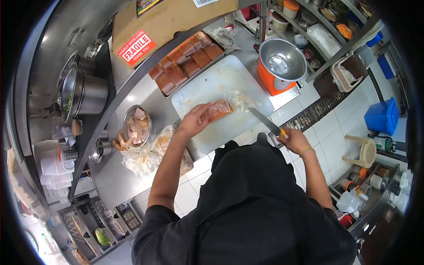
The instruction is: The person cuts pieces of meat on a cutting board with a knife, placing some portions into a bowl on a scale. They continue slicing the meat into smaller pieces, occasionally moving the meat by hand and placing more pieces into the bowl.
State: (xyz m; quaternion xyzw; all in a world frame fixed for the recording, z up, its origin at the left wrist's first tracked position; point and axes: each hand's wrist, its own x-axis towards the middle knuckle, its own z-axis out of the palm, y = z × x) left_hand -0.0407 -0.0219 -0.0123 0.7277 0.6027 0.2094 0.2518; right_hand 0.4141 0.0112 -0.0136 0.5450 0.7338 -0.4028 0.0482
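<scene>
My left hand [195,120] rests on the left end of an orange-brown block of meat [219,110], its fingers pressed against it. The block lies on a white cutting board [207,86]. In my right hand [295,141] is a knife [265,119] with a yellow handle. The blade points up and left over the board, its tip by a heap of pale, whitish scraps [238,100] beside the block. Behind the board, a metal tray [170,93] holds several similar reddish-brown blocks [191,67].
An orange scale [271,82] with a steel bowl [282,60] stands right of the board. On the left are a bowl of meat pieces [137,126] and crumpled plastic [143,158]. A shelf edge with a cardboard box [168,22] overhangs the back. Steel pots [90,92] stand left.
</scene>
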